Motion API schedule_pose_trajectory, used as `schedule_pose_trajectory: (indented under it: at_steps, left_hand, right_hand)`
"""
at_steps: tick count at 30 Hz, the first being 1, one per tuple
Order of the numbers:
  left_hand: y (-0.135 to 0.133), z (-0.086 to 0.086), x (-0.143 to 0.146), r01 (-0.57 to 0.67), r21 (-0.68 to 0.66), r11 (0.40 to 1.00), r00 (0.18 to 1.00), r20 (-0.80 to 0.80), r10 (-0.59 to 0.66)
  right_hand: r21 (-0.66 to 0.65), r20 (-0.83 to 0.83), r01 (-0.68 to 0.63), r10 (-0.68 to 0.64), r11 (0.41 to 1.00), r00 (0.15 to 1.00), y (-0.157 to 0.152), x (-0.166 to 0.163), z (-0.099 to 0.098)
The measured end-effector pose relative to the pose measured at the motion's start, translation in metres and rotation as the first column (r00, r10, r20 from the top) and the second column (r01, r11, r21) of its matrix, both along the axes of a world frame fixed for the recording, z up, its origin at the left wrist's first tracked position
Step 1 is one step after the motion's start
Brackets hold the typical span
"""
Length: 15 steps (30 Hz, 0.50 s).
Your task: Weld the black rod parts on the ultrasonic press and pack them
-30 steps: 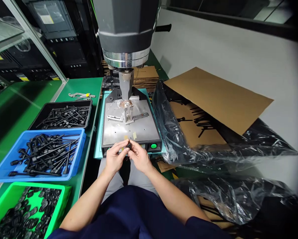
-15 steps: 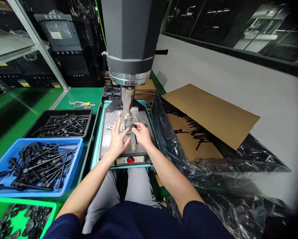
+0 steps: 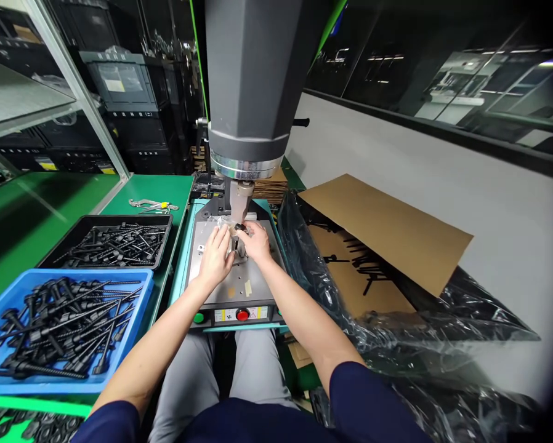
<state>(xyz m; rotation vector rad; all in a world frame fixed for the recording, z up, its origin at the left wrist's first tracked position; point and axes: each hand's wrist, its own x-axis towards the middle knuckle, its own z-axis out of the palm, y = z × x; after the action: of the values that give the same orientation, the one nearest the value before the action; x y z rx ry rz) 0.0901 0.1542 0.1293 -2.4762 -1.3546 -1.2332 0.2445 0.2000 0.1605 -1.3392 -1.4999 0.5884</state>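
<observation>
My right hand [image 3: 257,242] pinches a black cable tie with a thick round head [image 3: 240,227]. The tie is at the metal fixture under the press, and its dark strap shows below the head; whether it is seated there I cannot tell. My left hand [image 3: 216,255] rests against the fixture's left side, fingers stretched out and thumb apart, holding nothing that I can see. Clear plastic film [image 3: 217,220] partly wraps the fixture. Directly above both hands hangs the press's metal horn [image 3: 239,203]. My fingers hide much of the fixture.
On the left stand a black tray [image 3: 50,255] and a blue bin [image 3: 140,320] of black ties, with a green bin [image 3: 40,405] of small black parts. The press base carries a red button [image 3: 242,314]. A cardboard sheet [image 3: 396,227] lies over the plastic-lined box at right.
My right hand has moved the cable tie up and inward to the fixture, under the horn. My left hand stays at the fixture's left, its fingers closer together. The camera view has tilted up slightly.
</observation>
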Motion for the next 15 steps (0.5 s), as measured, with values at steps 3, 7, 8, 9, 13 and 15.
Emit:
schedule_pose_trajectory:
  at_steps: [3, 7, 8, 9, 13, 15]
  left_hand:
    - [0.006, 0.002, -0.002, -0.011, -0.003, 1.0, 1.0, 0.011, 0.012]
    - [0.009, 0.003, -0.002, -0.012, 0.007, 1.0, 1.0, 0.017, 0.012]
    - [0.009, 0.003, -0.002, -0.012, 0.007, 1.0, 1.0, 0.019, 0.012]
    - [0.009, 0.002, -0.002, -0.011, 0.007, 1.0, 1.0, 0.02, 0.011]
    - [0.009, 0.0, -0.002, -0.001, 0.014, 1.0, 1.0, 0.023, 0.001]
    - [0.009, 0.0, -0.003, 0.005, 0.011, 1.0, 1.0, 0.022, -0.005]
  right_hand:
    - [-0.098, -0.063, -0.003, -0.003, 0.995, 0.998, 0.014, 0.0, -0.003]
    - [-0.194, -0.169, -0.143, 0.11, 0.971, 0.979, 0.024, 0.006, -0.004]
    - [-0.189, -0.185, -0.193, 0.158, 0.963, 0.97, 0.025, 0.008, -0.003]
    - [-0.171, -0.185, -0.231, 0.199, 0.958, 0.962, 0.025, 0.01, -0.003]
    - [-0.12, -0.143, -0.255, 0.238, 0.959, 0.961, 0.027, 0.011, -0.002]
    - [-0.157, -0.202, -0.241, 0.208, 0.958, 0.957, 0.028, 0.009, -0.004]
